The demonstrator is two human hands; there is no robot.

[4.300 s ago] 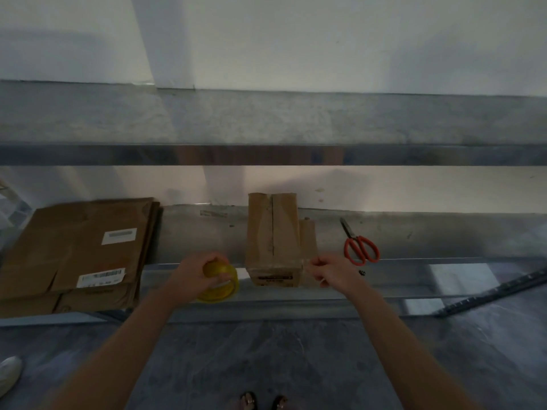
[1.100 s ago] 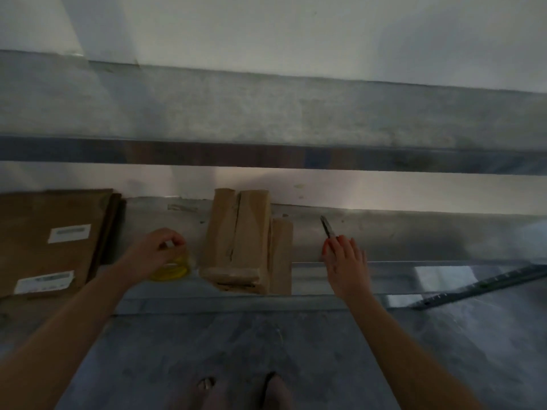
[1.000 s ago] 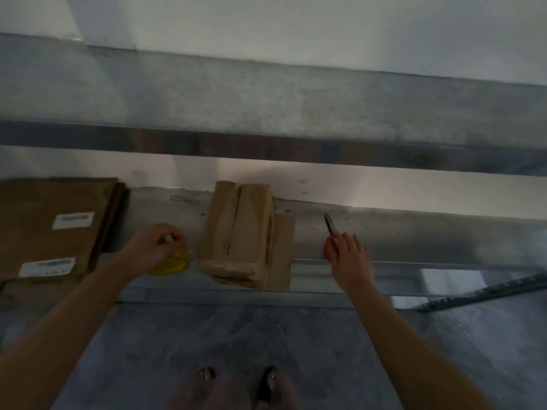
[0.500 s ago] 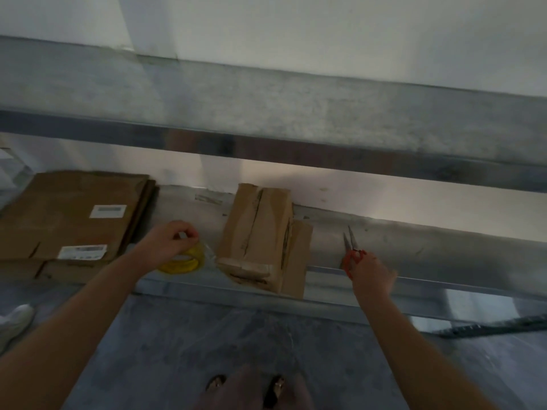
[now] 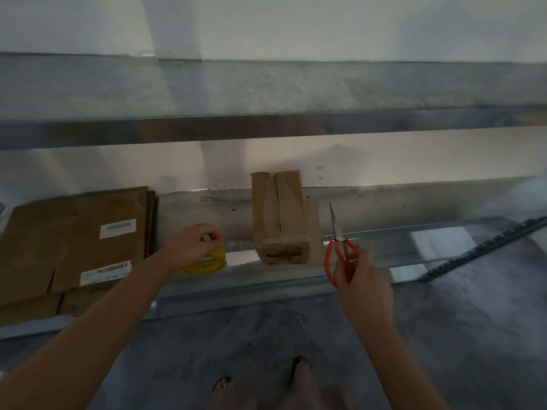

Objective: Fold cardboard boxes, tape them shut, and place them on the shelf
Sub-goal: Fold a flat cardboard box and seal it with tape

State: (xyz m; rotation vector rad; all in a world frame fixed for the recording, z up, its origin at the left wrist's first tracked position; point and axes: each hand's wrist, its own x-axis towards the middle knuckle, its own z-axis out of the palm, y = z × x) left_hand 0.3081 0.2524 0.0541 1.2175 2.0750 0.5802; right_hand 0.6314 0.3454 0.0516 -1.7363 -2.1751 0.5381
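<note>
Head camera looks down on a low metal shelf [image 5: 414, 208], with an upper shelf board [image 5: 266, 90] across the picture at twelve o'clock and a pale wall behind both. Near the middle of the low shelf stands the folded cardboard box [image 5: 281, 214]. Its long side runs away from the person, and the two top flaps meet along a seam down the middle. One side flap sticks out on its three o'clock side. Whether tape lies on that seam I cannot tell.

At the box's nine o'clock, near it but apart, the roll of yellow tape [image 5: 204, 261] lies flat on the shelf. The left hand [image 5: 192, 244] sits on top of it with the fingers curled over the upper rim. Thumb and forefinger pinch a small pale bit that is too blurred to name. Farther out at nine o'clock lies a stack of flattened cardboard [image 5: 74, 238] bearing white labels.

At the box's four o'clock the right hand [image 5: 361, 279] grips the red-handled scissors [image 5: 340, 253], fingers curled round the loops. The blades are together and point to twelve o'clock, leaning a touch toward eleven. They stand just beside the box's side flap without touching it. Whether the scissors rest on the shelf I cannot tell.

A dark slotted rail [image 5: 485, 247] lies aslant at three o'clock. At six o'clock there is grey floor [image 5: 444, 335], with the person's feet blurred.
</note>
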